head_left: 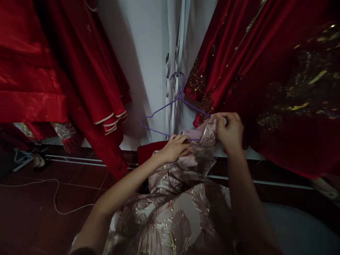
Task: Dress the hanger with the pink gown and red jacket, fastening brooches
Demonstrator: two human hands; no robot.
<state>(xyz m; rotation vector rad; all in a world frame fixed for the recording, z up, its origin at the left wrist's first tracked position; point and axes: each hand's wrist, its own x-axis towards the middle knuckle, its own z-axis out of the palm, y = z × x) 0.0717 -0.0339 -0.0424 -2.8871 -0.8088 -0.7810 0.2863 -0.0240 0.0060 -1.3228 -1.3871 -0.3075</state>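
Observation:
A purple hanger point(162, 107) hangs by its hook from a white metal fixture. Its right end goes into the shoulder of a pale pink brocade dress point(183, 212) with shiny gold flower patterns; its left end is bare. My right hand point(230, 131) pinches the dress cloth by the hanger's right tip. Lower down, my left hand point(176, 147) is closed over bunched dress cloth beside the hanger's bottom bar, partly hiding the bar. Below both hands the dress spreads out in folds toward me.
Red garments point(87, 71) with pale piping hang on the left. To the right hang more red garments point(244, 46) with gold sequins. Behind the hanger stands a white metal fixture point(172, 42). A thin white cable point(56, 198) lies on the dark tiled floor. A pale rounded surface point(300, 226) is at lower right.

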